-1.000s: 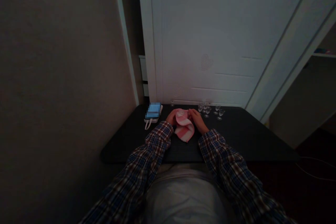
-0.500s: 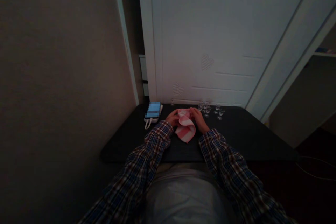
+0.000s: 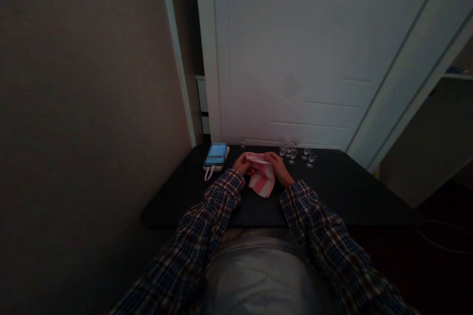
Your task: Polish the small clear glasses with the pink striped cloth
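Observation:
A pink and white striped cloth (image 3: 263, 182) hangs between my two hands over the dark table. My left hand (image 3: 242, 163) is closed on its left upper edge, with some fingertips showing under the fold. At the upper right of the cloth, my right hand (image 3: 277, 165) pinches the fabric. Whether something lies inside the folds I cannot tell. Just beyond my right hand stand several small stemmed glasses (image 3: 292, 156), upright near the back of the table. One more small glass (image 3: 243, 143) is at the back edge, beyond my left hand.
On the left of the black table (image 3: 332, 197) lies a white device with a blurred blue screen (image 3: 216, 154) and a strap loop (image 3: 209, 173). A white panel door (image 3: 295, 49) rises behind the table. A beige wall (image 3: 92, 83) flanks the left side.
The cloth has shifted in my fingers: its top edge is spread wider to the left, and the clear shape seen in its upper fold is now covered. Both hands stay nearly in place.

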{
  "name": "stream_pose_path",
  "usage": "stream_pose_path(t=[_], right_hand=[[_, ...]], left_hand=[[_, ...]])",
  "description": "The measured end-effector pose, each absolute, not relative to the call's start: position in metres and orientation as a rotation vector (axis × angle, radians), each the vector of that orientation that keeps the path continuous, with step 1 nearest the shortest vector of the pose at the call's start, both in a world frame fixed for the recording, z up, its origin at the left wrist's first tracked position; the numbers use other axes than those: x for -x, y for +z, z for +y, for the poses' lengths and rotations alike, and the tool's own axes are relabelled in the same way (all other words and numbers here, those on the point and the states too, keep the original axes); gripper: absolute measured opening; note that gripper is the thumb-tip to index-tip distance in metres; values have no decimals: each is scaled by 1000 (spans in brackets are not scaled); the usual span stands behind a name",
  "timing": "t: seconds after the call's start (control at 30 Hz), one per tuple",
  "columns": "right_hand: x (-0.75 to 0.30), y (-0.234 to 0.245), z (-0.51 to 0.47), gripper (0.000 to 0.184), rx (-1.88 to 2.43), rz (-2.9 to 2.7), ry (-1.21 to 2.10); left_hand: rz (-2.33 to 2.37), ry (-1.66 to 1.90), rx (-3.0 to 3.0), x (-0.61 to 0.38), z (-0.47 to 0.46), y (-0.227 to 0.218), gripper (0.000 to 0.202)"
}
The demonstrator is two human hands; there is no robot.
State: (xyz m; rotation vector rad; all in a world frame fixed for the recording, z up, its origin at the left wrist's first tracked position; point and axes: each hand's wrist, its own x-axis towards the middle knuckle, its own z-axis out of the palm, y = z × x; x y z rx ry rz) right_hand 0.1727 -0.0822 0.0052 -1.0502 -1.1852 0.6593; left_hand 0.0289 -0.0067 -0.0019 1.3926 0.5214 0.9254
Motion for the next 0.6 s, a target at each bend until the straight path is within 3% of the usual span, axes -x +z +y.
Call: stream_pose_path(t=[0.13,0.37,0.6], right_hand=[[-171,6,-84,26,1053,-1196,660],[-169,10,-87,24,1043,-1200,632],[-171,7,-85,26,1061,-1200,633]], left_hand=[[519,947,-1427,-27,-8,0,27],[480,902,-1377,-27,-10,3,46],[540,780,-1240,-24,-11,12,36]])
